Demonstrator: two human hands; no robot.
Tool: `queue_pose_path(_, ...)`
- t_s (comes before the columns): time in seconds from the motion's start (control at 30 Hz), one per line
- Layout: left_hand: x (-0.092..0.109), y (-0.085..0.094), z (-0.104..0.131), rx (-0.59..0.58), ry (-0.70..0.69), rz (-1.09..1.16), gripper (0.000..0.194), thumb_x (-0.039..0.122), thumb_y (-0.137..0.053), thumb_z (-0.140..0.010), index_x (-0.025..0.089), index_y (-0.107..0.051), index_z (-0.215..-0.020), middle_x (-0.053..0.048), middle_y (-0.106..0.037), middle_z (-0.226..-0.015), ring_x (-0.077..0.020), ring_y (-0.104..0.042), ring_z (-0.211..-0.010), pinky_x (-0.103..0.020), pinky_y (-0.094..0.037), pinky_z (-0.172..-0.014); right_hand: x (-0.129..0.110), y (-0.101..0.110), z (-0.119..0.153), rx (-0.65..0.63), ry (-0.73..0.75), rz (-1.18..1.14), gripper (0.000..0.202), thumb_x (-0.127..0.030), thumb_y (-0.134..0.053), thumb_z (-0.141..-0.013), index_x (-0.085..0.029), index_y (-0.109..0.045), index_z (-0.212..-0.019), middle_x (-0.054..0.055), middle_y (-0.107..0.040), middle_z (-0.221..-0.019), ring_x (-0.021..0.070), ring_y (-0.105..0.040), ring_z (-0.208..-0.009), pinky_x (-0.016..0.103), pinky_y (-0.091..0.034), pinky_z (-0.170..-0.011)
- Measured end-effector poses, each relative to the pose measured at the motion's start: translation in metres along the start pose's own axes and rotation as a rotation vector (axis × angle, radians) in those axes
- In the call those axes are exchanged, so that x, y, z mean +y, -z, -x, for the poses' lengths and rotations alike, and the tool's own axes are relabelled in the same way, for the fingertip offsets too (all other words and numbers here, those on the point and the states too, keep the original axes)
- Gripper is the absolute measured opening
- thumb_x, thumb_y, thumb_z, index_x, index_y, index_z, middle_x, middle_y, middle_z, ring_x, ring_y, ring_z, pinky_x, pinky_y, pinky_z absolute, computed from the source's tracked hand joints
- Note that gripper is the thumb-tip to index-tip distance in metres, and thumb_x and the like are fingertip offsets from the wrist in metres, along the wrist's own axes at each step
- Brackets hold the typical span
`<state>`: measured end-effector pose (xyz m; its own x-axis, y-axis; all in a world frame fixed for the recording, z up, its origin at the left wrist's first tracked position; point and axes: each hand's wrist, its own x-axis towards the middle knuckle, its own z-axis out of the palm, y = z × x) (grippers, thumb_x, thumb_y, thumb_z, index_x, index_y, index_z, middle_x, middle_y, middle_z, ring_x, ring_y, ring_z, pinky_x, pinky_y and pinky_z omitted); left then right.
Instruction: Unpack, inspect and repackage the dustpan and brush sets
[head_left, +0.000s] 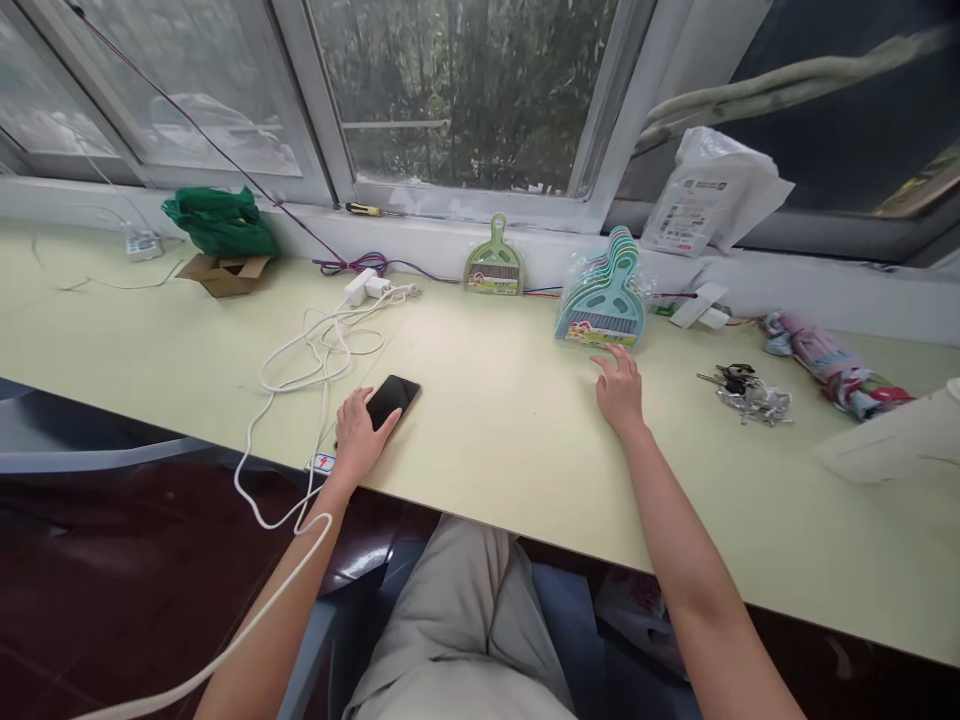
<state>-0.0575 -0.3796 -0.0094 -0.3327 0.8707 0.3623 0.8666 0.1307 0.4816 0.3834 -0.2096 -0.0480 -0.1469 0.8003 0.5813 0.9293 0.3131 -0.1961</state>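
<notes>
"Logging the grip first: right hand (621,392) open, fingers loosely bent, holding nothing. Stacked dustpan-and-brush sets (602,300) stand just beyond its fingertips; contact, cannot tell. Risk?"

"Toppling or fanning out, in my judgement. Cause: a fingertip knock low on the stack, slick wrappers sliding over one another. Count?"

"Several, overlapped; exact number unreadable. One single set (493,270) stands apart, beyond and left of that hand."

"Left hand?"

"Left hand (358,435) lies over one phone (394,398), thumb along its near side. Whether it clamps, cannot tell. The phone lies close to the table edge; a careless sweep could drop it."

"Second hazard: white cable (259,510) crosses the left forearm; an arm pull could snag it."

"Remaining counts: right of the right hand, one key bunch (754,398), one floral bundle (832,365). Beyond the left hand, one screwdriver (365,209), one carton (223,277), one green bag (221,222)."
</notes>
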Motion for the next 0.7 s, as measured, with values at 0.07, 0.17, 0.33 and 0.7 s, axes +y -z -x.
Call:
queue_pose_path(0.07,-0.003,0.012,0.012,0.066,-0.091,0.050,0.048,0.044,-0.048,-0.088,0.018,-0.042,-0.129,-0.014,-0.050,-0.134,-0.0283,-0.043,-0.127,-0.047,-0.034,-0.106,0.001,-0.001,0.000,-0.008,0.009,-0.006,0.048,-0.004,-0.041,-0.079,-0.016,-0.061,-0.120,0.012,-0.045,-0.141,0.0284,-0.032,-0.137,0.051,-0.041,-0.103)
queue_pose_path(0.17,-0.010,0.030,0.037,0.102,-0.185,0.077,0.039,0.036,-0.045,-0.091,0.022,-0.046,-0.127,-0.009,-0.056,-0.128,-0.0241,-0.049,-0.122,-0.043,-0.037,-0.105,0.002,-0.003,-0.001,-0.018,0.023,-0.014,0.047,-0.006,-0.042,-0.079,-0.017,-0.060,-0.120,0.012,-0.044,-0.141,0.0292,-0.032,-0.137,0.052,-0.040,-0.103)
queue_pose_path(0.33,-0.027,0.039,0.077,0.143,-0.239,-0.021,0.033,0.031,-0.048,-0.089,0.025,-0.051,-0.122,-0.007,-0.064,-0.119,-0.0233,-0.056,-0.116,-0.045,-0.034,-0.109,0.004,-0.005,-0.002,-0.026,0.031,-0.027,0.045,-0.008,-0.043,-0.080,-0.017,-0.061,-0.120,0.013,-0.045,-0.141,0.0296,-0.034,-0.135,0.052,-0.041,-0.102)
queue_pose_path(0.7,0.001,0.023,0.003,-0.165,-0.298,-0.085,0.048,0.049,-0.037,-0.093,0.020,-0.041,-0.131,-0.011,-0.053,-0.136,-0.0265,-0.037,-0.135,-0.062,0.006,-0.113,0.008,-0.007,-0.001,-0.037,0.045,-0.042,0.044,-0.009,-0.045,-0.080,-0.017,-0.060,-0.120,0.012,-0.044,-0.141,0.0301,-0.034,-0.135,0.052,-0.039,-0.105)
